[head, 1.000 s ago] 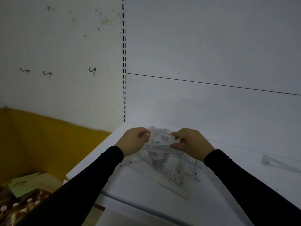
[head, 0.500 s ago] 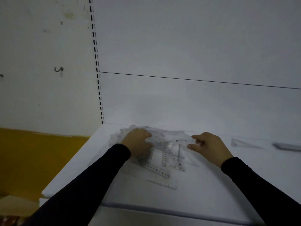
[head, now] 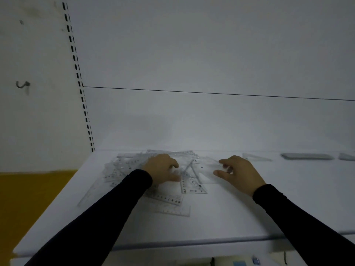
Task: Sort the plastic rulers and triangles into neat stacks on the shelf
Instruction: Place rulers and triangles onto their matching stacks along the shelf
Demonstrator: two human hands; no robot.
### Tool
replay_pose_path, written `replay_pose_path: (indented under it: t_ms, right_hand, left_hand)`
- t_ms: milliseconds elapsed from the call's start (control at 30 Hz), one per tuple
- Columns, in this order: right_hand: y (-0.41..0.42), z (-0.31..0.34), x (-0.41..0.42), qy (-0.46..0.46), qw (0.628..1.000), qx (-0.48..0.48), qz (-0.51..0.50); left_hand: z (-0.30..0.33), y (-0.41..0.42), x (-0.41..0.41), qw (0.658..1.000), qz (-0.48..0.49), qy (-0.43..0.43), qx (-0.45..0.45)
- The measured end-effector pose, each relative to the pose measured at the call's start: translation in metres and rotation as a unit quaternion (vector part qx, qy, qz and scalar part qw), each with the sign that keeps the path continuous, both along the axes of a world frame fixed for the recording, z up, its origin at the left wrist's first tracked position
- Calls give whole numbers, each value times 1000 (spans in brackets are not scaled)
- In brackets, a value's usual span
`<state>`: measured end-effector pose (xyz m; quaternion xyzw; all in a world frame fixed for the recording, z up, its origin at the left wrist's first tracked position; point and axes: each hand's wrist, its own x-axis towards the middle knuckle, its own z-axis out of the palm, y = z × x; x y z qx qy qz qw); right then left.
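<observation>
A loose heap of clear plastic rulers and triangles [head: 132, 166] lies on the white shelf [head: 230, 217], toward its left rear. My left hand [head: 163, 169] rests on the heap with its fingers curled over the pieces. My right hand [head: 238, 172] pinches the right edge of a clear ruler [head: 208, 166] that is lifted slightly off the heap. A numbered triangle [head: 192, 186] and two rulers [head: 169, 200] stick out at the front of the heap.
To the right on the shelf lie a single clear triangle [head: 255, 157], a flat grey stack [head: 307, 156] and another piece [head: 346, 156] at the frame edge. A slotted upright [head: 80, 89] runs along the shelf's left rear corner. A yellow wall [head: 28, 198] is at left.
The view has swung further to the right. My right hand has moved right, away from my left hand, drawing a clear ruler out of the heap. My left hand stays on the heap.
</observation>
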<state>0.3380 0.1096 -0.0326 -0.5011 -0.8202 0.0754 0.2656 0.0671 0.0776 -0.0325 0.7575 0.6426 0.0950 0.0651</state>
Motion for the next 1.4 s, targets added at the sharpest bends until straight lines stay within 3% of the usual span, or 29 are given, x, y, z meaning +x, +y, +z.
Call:
replay_pose_path:
  t_ms: [133, 300, 467, 633, 833, 1000, 1233, 1400]
  right_hand:
    - [-2, 2, -4, 5, 1000, 7, 6]
    - [-6, 2, -1, 12, 1000, 7, 5]
    - [-22, 1, 12, 9, 1000, 12, -13]
    - [-40, 0, 38, 0, 999, 11, -44]
    - [-50, 0, 55, -4, 999, 14, -49]
    - [-45, 1, 72, 18, 998, 20, -51]
    - [-31, -10, 135, 59, 997, 18, -43]
    - [-15, -13, 221, 70, 996, 24, -43]
  left_hand:
    - [6, -9, -14, 998, 1, -60, -12]
    - [12, -14, -41, 999, 15, 18, -40]
    - [15, -6, -34, 999, -2, 29, -34]
    - [24, -6, -41, 995, -45, -78, -36]
    - [35, -3, -18, 983, -51, -166, 50]
    - [45, -10, 16, 928, -22, -342, 147]
    - [42, -2, 90, 965, -39, -181, 185]
    - [39, 17, 176, 974, -44, -117, 187]
